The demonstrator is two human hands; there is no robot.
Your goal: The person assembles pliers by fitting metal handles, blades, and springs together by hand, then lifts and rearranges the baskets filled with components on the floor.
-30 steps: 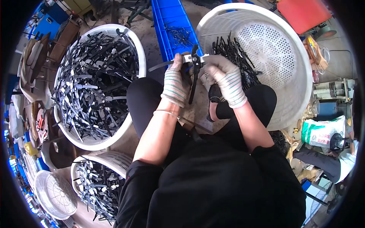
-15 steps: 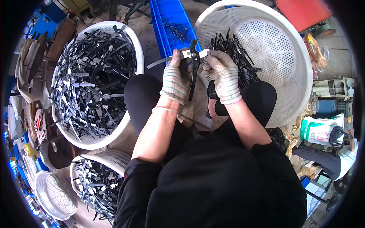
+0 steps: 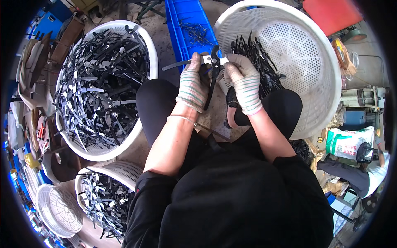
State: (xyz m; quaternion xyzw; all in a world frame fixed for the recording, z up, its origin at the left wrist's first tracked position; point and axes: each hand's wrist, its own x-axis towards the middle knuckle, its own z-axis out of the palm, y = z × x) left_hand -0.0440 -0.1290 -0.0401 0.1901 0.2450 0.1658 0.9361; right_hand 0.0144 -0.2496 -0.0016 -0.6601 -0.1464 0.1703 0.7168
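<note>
Gloved in striped white knit with grey palms, my left hand (image 3: 192,87) is closed around a hinged metal tool (image 3: 215,66) above my knees. The tool has a dark hooked head, a bright metal piece across its pivot, and a dark arm hanging down. A long grey strip-like arm (image 3: 175,66) sticks out left past my left thumb. My right hand (image 3: 245,82), gloved alike, pinches the bright end on the tool's right side. My fingers partly cover the tool, so its exact kind is unclear.
A white tub (image 3: 154,68) heaped with dark metal parts stands left, a smaller basket (image 3: 132,170) of parts below it. Ahead is a blue bin (image 3: 175,33) with small dark pieces. At right, a large white basket (image 3: 333,82) holds long dark parts. A person (image 3: 355,175) is far right.
The tool has turned slightly, and its grey arm looks darker. My right fingers have shifted a little against its bright end. Both hands keep their grip.
</note>
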